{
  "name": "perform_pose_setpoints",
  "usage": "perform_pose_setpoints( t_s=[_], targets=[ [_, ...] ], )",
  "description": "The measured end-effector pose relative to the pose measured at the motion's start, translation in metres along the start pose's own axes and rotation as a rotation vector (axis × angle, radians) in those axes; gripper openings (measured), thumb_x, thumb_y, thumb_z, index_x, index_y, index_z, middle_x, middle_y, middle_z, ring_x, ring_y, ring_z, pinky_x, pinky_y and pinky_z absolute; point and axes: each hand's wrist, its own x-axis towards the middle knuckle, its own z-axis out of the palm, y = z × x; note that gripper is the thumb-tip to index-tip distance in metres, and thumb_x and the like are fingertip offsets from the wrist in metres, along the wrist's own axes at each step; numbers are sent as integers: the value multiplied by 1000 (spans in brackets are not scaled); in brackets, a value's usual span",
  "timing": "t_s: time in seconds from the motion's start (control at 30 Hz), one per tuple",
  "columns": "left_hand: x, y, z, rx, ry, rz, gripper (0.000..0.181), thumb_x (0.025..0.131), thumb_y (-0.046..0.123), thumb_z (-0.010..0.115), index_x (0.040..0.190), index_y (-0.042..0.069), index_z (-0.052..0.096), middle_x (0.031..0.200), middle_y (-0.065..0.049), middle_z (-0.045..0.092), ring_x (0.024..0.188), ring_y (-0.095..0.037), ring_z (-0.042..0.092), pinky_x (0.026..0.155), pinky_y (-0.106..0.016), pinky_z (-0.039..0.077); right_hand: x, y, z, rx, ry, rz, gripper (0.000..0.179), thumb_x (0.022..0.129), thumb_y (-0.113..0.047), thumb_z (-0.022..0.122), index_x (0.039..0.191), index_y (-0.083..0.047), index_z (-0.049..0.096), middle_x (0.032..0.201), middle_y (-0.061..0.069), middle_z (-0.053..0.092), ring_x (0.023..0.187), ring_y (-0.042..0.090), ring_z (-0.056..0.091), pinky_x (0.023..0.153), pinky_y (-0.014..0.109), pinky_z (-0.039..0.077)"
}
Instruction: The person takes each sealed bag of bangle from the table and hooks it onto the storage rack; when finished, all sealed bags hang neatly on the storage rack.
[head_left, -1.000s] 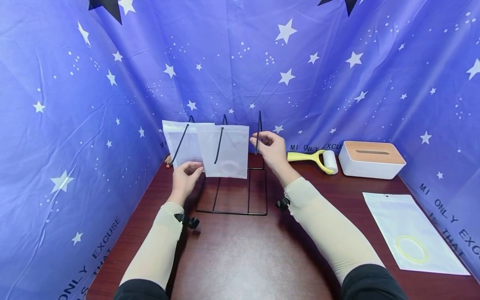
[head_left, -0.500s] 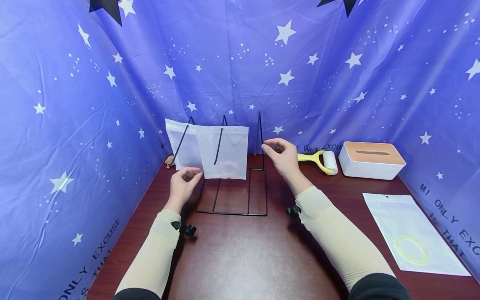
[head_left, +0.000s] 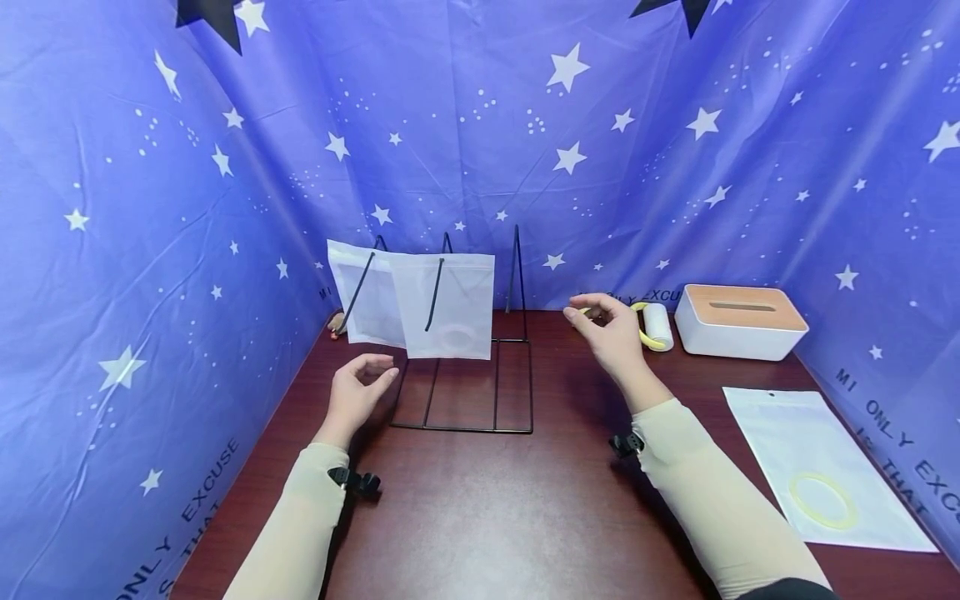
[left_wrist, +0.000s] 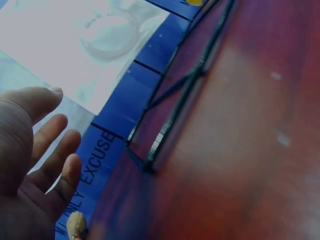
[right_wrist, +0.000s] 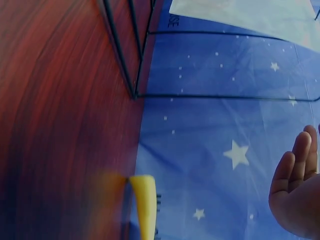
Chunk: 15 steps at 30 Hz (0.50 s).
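Note:
Two white plastic bags hang side by side on a black wire rack (head_left: 513,432): one on the left hook (head_left: 375,304), the other on the middle hook (head_left: 461,292). A ring shape shows faintly through the middle bag (left_wrist: 110,35). The rack's right hook (head_left: 516,267) carries nothing. My left hand (head_left: 354,396) is just below the left bag, apart from it, fingers loosely bent and holding nothing. My right hand (head_left: 613,333) is right of the rack, holding nothing, and in the head view it partly covers a yellow-handled roller (head_left: 656,327).
A white tissue box with a wooden lid (head_left: 742,321) stands at the back right. Another white bag (head_left: 787,425), with a yellow ring (head_left: 822,501) showing, lies flat on the right of the table. A small beige object (head_left: 337,323) sits behind the left bag. Starry blue curtains enclose the table.
My right hand has moved away from the right hook toward the right. My left hand has drawn down and left, off the left bag. Both bags stay hanging.

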Motion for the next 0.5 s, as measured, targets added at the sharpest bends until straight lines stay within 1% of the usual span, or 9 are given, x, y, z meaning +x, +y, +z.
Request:
perform_pose_setpoints(
  t_s=[0.13,0.3,0.37,0.43,0.5],
  targets=[
    [-7,-6,-2,18,-44,-4,31,91,19,85,115,2,76,101,-8,78,88,-11,70,78,-18,54,-6,5,-15,-18,-4,2,24,94,-1,77,114,10,73,90,29,68,70,14,60,61,20,46],
    [-16,-11,-6,11,-102,-13,38,90,18,86,119,-2,73,106,-16,77,92,-17,71,80,-19,55,-16,13,-36,-62,-11,15,28,93,0,78,117,13,71,101,26,71,79,13,63,70,17,51],
    [-19,-13,-8,19,-123,-28,39,90,18,86,120,-2,72,108,-16,76,93,-18,71,80,-20,54,-20,16,-46,-93,-19,22,29,93,-1,78,118,12,71,105,26,71,82,12,64,72,17,51],
    [-21,-15,-10,42,-138,-40,39,90,18,86,121,0,72,109,-14,76,94,-19,71,80,-21,55,-23,19,-57,-125,-25,34,28,94,-3,78,117,11,71,106,27,72,83,11,65,72,17,51],
    [-24,-15,-12,64,-154,-47,40,90,19,86,123,1,72,111,-13,76,97,-20,71,81,-24,56,-26,24,-68,-165,-39,52,28,95,-5,78,118,9,71,107,25,73,85,11,66,72,17,51]
  ],
)
